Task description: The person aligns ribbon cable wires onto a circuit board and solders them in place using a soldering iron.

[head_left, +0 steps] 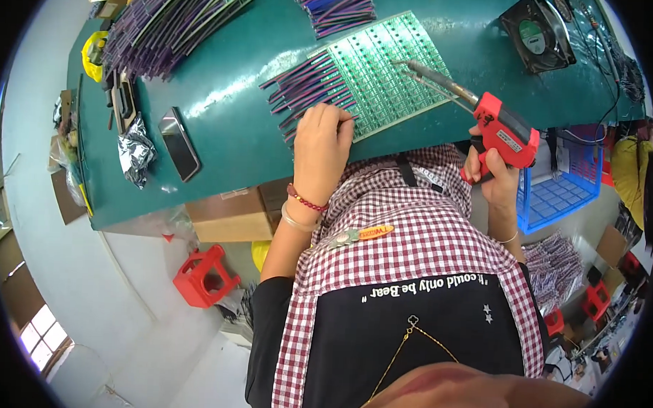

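My right hand point(493, 165) is closed round the grip of a red soldering gun point(505, 131). Its long metal tip points left, over a green circuit board panel point(388, 77) lying on the table. Rows of small components cover the panel. Purple and red wires point(309, 85) stick out from the panel's left edge. At the near left corner, my left hand point(322, 135) is closed, pinching a wire against the panel edge; its fingertips are partly hidden by the hand. The tip hangs above the panel, to the right of my left hand.
Bundles of wired boards point(171, 26) are heaped at the far left, with more wires point(337, 6) at the back. A phone point(179, 143) and crumpled foil point(135, 153) lie left. A black fan point(537, 35) stands far right. Below are a blue crate point(561, 187) and red stool point(205, 277).
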The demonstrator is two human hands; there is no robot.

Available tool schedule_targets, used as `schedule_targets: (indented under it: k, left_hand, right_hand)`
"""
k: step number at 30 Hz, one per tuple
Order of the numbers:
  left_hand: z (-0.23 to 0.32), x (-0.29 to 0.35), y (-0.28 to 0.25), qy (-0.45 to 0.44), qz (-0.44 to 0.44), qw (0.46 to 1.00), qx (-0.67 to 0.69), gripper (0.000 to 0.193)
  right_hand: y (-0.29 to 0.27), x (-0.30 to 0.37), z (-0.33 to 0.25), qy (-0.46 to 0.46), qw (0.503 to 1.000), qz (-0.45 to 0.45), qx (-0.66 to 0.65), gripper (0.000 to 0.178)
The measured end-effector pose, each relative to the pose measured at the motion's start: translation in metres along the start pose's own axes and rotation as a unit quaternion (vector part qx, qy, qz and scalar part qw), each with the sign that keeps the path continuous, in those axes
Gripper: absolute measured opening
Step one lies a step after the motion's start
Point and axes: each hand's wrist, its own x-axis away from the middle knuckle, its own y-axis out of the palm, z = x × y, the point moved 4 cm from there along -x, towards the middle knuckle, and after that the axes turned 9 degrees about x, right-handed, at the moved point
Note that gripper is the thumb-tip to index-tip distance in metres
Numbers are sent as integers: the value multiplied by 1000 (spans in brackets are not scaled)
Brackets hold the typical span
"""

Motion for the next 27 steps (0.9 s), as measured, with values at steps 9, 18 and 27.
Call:
schedule_targets:
  k: [9,18,27]
  left_hand:
    - [-4,-2,21,22,47,998,-43,10]
    - [-10,-5,21,-4,15,999,-33,11]
    - [-8,-6,15,-12,3,1000,5,8]
  right_hand:
    - [-6,34,38,106,994,-4,21,33]
    - [2,33,50,147,986,-36,66,30]
    - [-1,37,54,125,989,-22,71,29]
